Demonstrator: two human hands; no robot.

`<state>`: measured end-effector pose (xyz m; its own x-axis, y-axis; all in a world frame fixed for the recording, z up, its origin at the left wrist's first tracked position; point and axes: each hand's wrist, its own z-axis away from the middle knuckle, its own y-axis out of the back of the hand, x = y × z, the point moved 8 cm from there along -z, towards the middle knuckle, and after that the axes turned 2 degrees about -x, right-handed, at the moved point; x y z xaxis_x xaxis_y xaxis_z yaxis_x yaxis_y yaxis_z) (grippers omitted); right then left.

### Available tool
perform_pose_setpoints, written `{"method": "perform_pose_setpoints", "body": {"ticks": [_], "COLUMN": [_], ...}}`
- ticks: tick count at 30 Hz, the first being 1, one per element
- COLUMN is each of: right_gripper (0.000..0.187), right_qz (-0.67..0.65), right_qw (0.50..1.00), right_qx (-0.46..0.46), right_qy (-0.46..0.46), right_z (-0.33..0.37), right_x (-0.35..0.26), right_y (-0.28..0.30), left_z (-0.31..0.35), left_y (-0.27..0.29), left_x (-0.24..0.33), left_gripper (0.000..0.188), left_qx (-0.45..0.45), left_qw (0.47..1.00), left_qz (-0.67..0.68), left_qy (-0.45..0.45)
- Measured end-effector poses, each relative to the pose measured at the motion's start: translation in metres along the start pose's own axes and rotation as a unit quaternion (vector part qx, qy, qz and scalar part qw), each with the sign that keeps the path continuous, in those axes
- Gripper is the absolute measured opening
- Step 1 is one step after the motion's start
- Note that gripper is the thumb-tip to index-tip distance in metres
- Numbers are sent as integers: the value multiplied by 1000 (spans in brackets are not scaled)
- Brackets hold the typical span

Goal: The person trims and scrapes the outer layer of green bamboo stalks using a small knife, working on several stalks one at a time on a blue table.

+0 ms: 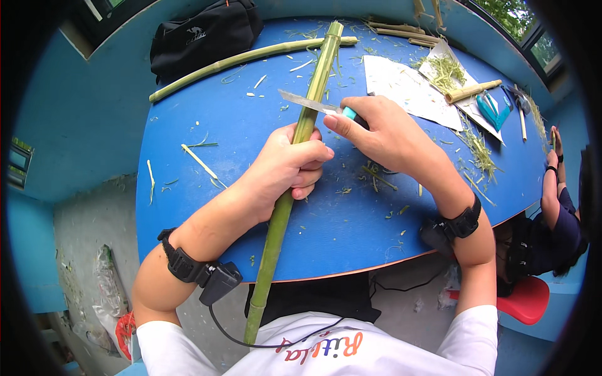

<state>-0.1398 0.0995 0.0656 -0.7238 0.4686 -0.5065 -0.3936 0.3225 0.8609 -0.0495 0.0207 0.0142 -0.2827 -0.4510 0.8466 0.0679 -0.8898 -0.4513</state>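
Observation:
A long green bamboo pole [281,220] slants from my lap up across the blue table, its upper part scraped paler. My left hand [292,164] wraps round the pole near its middle. In my right hand [384,130] is a knife [308,103] with a teal and dark handle. Its blade lies across the pole just above my left hand, apparently touching the scraped part. The far end of the pole crosses over a second, longer bamboo piece [241,57] lying on the table.
Shavings [480,153] are strewn over the blue table [207,141]. A black bag [207,37] stands at the far left. White paper [401,88], a short bamboo piece [473,91] and a teal-handled tool [493,111] lie at right. Another person [552,213] works beyond, near a red stool [527,301].

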Motion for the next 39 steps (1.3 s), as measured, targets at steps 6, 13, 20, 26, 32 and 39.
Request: {"method": "perform_pose_setpoints", "body": {"ticks": [6,13,20,26,32,39], "right_gripper": [60,56,50,56,55,52], "right_qz": [9,43,106,124,112,109], "right_qw": [998,996,986,979,992,993], "right_qx": [33,42,117,163,54,24], "right_qy": [54,65,44,11,24,22], "right_z": [1,2,-4,-9,-4,2], "right_x": [0,-7,5,23,-5,-19], "right_y": [-1,2,13,39,15,13], "left_z": [1,0,2,5,5,6], "left_y": [0,2,2,3,4,4], "left_x": [0,0,3,3,4,3], "left_gripper": [23,23,25,27,27,25], "left_qx": [2,3,-5,3,-4,-4], "left_qw": [1000,1000,1000,999,1000,1000], "left_qz": [1,-8,-11,-45,-21,-19], "left_qy": [3,-2,4,7,5,8]}}
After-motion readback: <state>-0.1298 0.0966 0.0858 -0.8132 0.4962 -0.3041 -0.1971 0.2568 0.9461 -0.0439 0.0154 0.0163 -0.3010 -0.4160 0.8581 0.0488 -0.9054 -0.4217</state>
